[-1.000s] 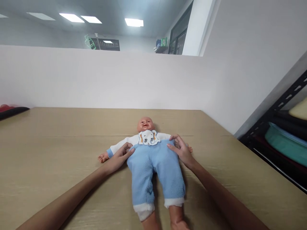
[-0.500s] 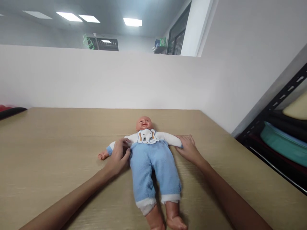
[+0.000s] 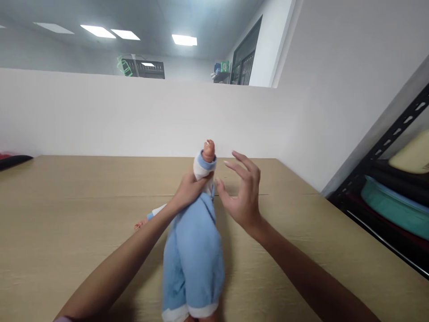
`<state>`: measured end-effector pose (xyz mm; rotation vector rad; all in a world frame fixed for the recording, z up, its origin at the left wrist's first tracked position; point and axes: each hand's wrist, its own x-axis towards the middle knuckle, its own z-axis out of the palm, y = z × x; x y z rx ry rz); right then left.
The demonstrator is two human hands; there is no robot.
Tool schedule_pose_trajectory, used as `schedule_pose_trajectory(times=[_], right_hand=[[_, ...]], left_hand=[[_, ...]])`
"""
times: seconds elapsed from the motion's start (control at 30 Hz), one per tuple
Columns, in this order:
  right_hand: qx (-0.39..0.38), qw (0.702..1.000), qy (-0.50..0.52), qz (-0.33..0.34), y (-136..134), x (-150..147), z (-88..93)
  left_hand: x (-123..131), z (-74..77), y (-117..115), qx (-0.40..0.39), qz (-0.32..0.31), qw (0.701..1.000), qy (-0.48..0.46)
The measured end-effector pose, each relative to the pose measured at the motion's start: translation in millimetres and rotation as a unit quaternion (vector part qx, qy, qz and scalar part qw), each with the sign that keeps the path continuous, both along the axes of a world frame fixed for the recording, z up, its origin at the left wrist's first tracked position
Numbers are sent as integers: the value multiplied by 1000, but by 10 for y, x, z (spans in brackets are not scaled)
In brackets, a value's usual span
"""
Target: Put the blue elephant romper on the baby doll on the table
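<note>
A baby doll in light blue trousers and a white top [image 3: 197, 250] is tipped onto its side on the table, feet toward me. My left hand [image 3: 191, 190] grips one of its sleeved arms, which points up with the small plastic hand on top. The doll's head and bib are hidden behind that arm and my hand. Its other arm [image 3: 150, 217] lies out to the left on the tabletop. My right hand [image 3: 243, 192] hovers just right of the doll, fingers apart and curved, holding nothing.
The wooden table [image 3: 83, 232] runs back to a low white partition [image 3: 134, 116]. On the right, a black metal rack [image 3: 378, 156] holds a teal basin [image 3: 395, 210] and a cream-coloured item [image 3: 414, 154]. A black-edged object [image 3: 15, 162] sits at the far left.
The doll has turned from its back onto its side, one arm now raised. My left hand has shifted onto that arm. My right hand has let go of it and lifted.
</note>
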<state>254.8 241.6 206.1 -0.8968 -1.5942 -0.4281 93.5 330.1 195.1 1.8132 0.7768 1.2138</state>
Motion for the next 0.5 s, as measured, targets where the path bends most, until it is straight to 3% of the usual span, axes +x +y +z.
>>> schedule_pose_trajectory(times=[0.07, 0.1, 0.17, 0.23, 0.3, 0.5], right_hand=[[-64, 987, 134, 65, -63, -98, -339], [-140, 969, 171, 107, -92, -147, -526], [-291, 916, 203, 189, -141, -261, -868], [-378, 868, 196, 255, -172, -402, -1097], [-405, 854, 164, 283, -170, -550, -1183], [-375, 878, 137, 263, 5, -812, -1074]], left_hand=[[-195, 14, 20, -67, 34, 996, -53], [-305, 7, 38, -89, 53, 991, -82], [-520, -33, 100, -108, 80, 979, -151], [-704, -97, 193, -110, 102, 966, -213], [-846, -175, 291, -121, 127, 951, -253], [-1021, -356, 410, -184, 150, 914, -328]])
